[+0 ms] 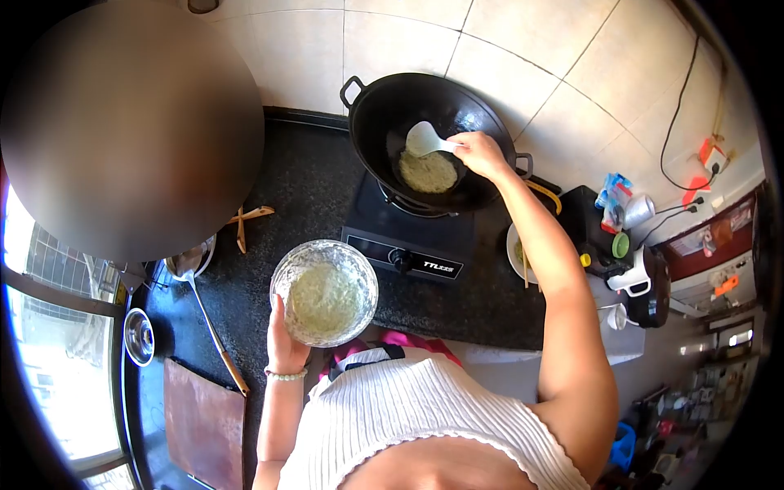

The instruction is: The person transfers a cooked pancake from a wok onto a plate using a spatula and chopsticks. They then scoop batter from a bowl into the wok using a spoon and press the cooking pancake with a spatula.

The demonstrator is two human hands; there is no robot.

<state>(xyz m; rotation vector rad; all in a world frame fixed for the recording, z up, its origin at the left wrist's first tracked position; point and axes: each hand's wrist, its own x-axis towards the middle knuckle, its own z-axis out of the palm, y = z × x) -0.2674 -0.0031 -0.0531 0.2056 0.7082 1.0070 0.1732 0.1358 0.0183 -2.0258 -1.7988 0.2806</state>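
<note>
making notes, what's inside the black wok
A pale, roundish patch of mixture and a white scoop held by the right hand. The surface of the wok beneath the mixture is hidden.

I note a board [204, 429], a ladle [233, 371] ending near its corner, and a steel bowl [131, 331] by the window [69, 392]. I record a black cable [663, 155] along the tiled wall [506, 49].

At the top of the frame, you face a wall of large cream square tiles [408, 37]. At lower left, your framed glass window [69, 392] admits bright white light. Your black speckled stone countertop [302, 175] spans the centre.
</note>
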